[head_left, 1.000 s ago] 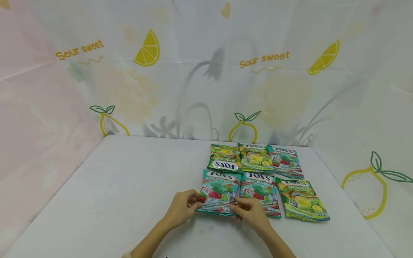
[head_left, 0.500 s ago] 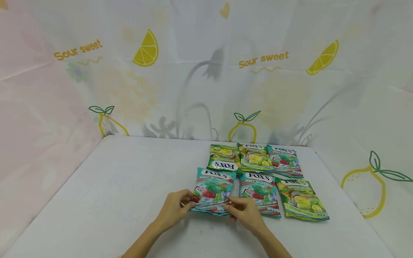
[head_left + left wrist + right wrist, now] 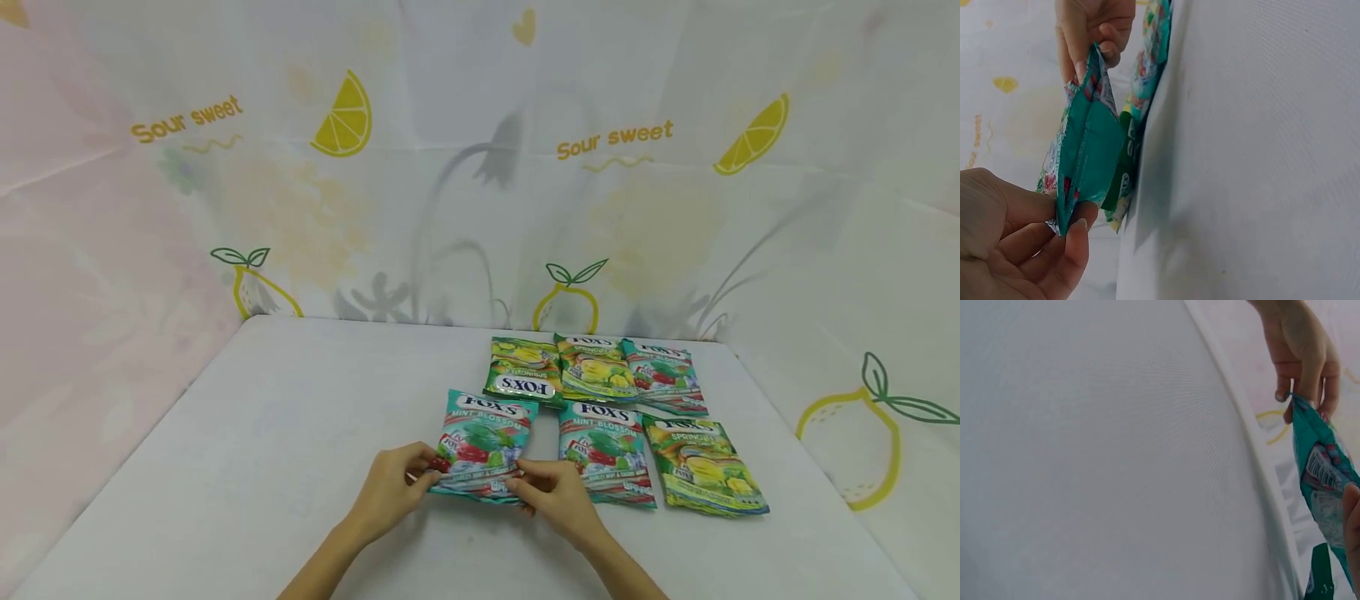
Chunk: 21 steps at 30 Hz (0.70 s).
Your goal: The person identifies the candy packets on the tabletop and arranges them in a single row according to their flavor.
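A teal bag of Fox's Mint Blossom candy (image 3: 480,442) is in both hands in the head view. The left hand (image 3: 392,490) pinches its lower left corner between thumb and fingers, and the right hand (image 3: 557,498) pinches the lower right corner. From the left wrist view, the bag's teal underside (image 3: 1099,153) shows, its near edge raised off the table. A barcode (image 3: 1320,467) on its back is visible in the right wrist view. Just to the right lies a second Mint Blossom bag (image 3: 606,454), apart from the held one.
Behind lie an upside-down Spring Tea bag (image 3: 523,367), an upright Spring Tea bag (image 3: 596,368) and another Mint Blossom bag (image 3: 663,377). One more Spring Tea bag (image 3: 703,467) is at the right. The white table (image 3: 247,467) meets a lemon-printed backdrop (image 3: 435,208).
Both hands have moved the candy bag to the left, widening the gap between it and the second Mint Blossom bag. The other bags stay in place.
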{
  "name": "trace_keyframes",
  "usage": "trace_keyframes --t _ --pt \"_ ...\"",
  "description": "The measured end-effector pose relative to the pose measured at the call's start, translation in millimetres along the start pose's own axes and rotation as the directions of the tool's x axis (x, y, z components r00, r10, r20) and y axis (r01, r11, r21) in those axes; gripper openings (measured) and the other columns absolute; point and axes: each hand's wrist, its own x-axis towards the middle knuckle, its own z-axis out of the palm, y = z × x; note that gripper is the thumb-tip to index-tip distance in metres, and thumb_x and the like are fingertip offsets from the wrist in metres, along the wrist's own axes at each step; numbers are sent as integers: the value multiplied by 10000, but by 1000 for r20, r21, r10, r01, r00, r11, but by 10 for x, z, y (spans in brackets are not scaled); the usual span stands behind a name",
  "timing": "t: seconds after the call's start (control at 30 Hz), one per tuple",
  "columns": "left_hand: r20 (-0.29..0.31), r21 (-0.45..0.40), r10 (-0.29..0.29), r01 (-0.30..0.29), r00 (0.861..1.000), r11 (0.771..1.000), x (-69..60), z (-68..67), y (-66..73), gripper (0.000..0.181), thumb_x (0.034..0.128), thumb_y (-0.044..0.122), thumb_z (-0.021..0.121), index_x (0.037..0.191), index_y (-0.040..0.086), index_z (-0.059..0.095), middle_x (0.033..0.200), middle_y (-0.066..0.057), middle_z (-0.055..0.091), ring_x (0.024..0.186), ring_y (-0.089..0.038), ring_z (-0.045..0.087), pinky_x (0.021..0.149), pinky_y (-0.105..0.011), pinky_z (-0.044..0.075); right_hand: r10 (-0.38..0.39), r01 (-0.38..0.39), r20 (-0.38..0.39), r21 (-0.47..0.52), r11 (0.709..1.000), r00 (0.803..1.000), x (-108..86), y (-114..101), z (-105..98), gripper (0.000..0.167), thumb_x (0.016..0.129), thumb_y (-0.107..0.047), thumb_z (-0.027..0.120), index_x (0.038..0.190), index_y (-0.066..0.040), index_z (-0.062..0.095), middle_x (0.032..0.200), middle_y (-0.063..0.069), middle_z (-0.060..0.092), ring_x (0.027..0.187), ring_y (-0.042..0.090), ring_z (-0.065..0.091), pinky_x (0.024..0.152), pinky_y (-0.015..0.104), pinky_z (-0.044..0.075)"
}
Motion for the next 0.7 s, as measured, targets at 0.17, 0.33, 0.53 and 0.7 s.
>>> trace_keyframes --t 0.17,0.33,0.53,0.7 --pt "-6 0 -10 10 1000 1000 -15 -33 -13 113 787 -42 693 881 3 652 772 -84 697 612 -84 605 558 -202 498 -16 16 -5 -2 1000 1000 4 -9 37 355 865 -12 635 1149 186 554 814 297 661 511 14 526 493 218 491" --pt "-12 -10 3 -4 1000 1000 -32 -65 -42 116 786 -50 692 887 -12 653 781 -95 699 640 -105 620 560 -206 505 -26 25 9 25 999 1000 12 -16 80 351 869 -5 627 1150 189 550 819 309 655 515 13 519 491 214 484" --pt "-41 11 13 -12 999 1000 -57 -102 -78 131 772 -76 689 881 -14 651 787 -105 700 662 -120 635 558 -210 507 -44 43 20 28 999 999 49 -14 149 351 871 -11 624 1151 187 549 789 310 644 514 9 505 489 205 471" --pt "-53 27 -28 30 998 999 -62 -137 -99 154 770 -103 669 888 -6 650 803 -98 703 681 -109 639 573 -212 512 -104 104 14 36 994 994 101 3 204 326 870 11 618 1132 196 557 779 322 639 513 6 502 479 215 474"
